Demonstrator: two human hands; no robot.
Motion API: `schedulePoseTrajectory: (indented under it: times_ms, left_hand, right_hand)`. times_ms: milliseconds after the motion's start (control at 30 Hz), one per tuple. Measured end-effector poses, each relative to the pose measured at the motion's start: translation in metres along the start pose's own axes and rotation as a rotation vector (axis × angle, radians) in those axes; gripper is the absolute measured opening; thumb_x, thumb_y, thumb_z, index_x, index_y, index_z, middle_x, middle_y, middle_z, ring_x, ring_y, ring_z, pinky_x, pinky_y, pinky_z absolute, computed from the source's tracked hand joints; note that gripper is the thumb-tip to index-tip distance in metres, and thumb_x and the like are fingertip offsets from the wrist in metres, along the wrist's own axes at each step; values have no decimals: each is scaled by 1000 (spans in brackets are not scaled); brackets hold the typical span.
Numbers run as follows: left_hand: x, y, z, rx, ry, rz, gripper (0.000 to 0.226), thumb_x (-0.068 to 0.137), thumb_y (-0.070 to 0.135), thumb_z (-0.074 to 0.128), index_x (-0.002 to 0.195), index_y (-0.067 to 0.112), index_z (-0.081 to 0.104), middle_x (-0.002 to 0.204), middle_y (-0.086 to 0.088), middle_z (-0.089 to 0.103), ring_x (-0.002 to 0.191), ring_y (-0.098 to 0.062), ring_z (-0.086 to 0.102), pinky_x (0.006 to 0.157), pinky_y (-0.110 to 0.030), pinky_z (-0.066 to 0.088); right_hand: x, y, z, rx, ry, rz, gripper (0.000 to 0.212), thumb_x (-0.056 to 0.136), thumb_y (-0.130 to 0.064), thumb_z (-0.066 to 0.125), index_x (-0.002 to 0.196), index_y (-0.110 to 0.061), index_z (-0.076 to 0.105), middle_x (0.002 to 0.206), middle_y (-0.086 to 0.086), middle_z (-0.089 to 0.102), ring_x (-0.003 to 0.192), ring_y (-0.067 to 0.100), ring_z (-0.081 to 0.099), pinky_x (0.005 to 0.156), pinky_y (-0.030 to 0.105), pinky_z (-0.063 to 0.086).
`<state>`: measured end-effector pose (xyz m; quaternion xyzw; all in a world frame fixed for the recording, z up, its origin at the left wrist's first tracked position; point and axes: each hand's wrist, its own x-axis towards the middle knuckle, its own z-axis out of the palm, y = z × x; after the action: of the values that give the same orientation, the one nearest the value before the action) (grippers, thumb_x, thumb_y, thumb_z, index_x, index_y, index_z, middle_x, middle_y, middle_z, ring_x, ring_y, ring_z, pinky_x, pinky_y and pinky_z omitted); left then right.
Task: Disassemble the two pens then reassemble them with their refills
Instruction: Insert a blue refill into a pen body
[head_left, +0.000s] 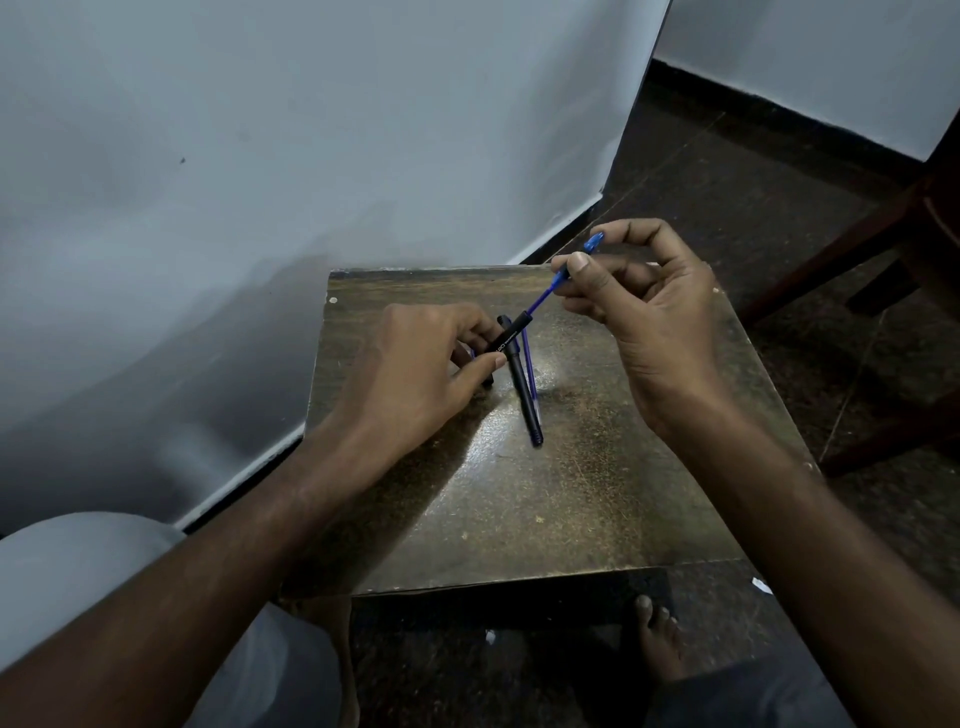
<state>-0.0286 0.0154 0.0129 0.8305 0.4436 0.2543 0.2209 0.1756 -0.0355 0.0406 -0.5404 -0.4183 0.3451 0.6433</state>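
Observation:
My left hand (421, 369) grips a black pen barrel (506, 336) just above the small brown table (597, 493). A blue refill (540, 299) sticks out of the barrel's upper end, and my right hand (644, 317) pinches its blue tip section (592, 243) between thumb and fingers. On the table under the hands lies a second black pen barrel (524, 400), pointing toward me, with a thin blue refill (532, 387) beside it on its right.
A pale wall runs along the left and behind the table. Dark floor surrounds it, with dark wooden furniture legs (883, 249) at the right. My bare foot (657, 639) rests below the table's near edge, and my knee in light cloth (93, 571) is at lower left.

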Motion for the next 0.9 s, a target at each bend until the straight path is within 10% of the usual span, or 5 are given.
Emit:
schedulePoseTrajectory:
  times_ms: [767,900]
  left_hand:
    - [-3,11,1,-28,47,70,23,96,32,81,117,25,81,103,10,83,84,3,73,75,-6,50]
    - [-1,13,0,-51,66,49,23,96,32,81,118,24,82,103,10,83,85,2,73,75,-5,50]
  right_hand:
    - [-1,16,4,-97,-131,75,15,96,-17,81,91,-14,67,81,2,72,75,12,69,77,28,61]
    - [2,15,2,7,-151,141,15,103,-24,73,109,-10,75,90,1,72,83,14,68,82,32,61]
